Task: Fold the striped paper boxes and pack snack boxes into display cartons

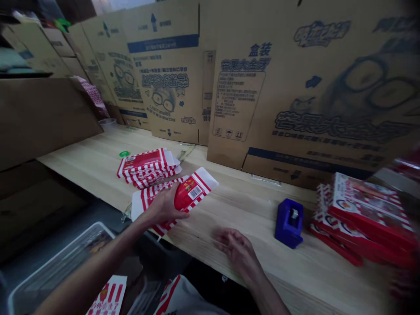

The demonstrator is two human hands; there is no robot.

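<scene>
- The left hand (166,204) grasps a red-and-white carton (194,190) near the front edge of the table (252,205).
- The right hand (234,250), blurred, is released, its fingers loosely curled above the wood.
- Just behind the held carton lies a pile of similar cartons (144,164), beside a green ring (124,154).
- A blue tape dispenser (288,223) stands between the right hand and some stacked red boxes (367,210).

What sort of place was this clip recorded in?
Probably a small packing workspace: printed brown cardboard cartons stand along the back of a pale wooden table, which holds red-and-white striped card boxes and what looks like a blue plastic tape dispenser.
</scene>
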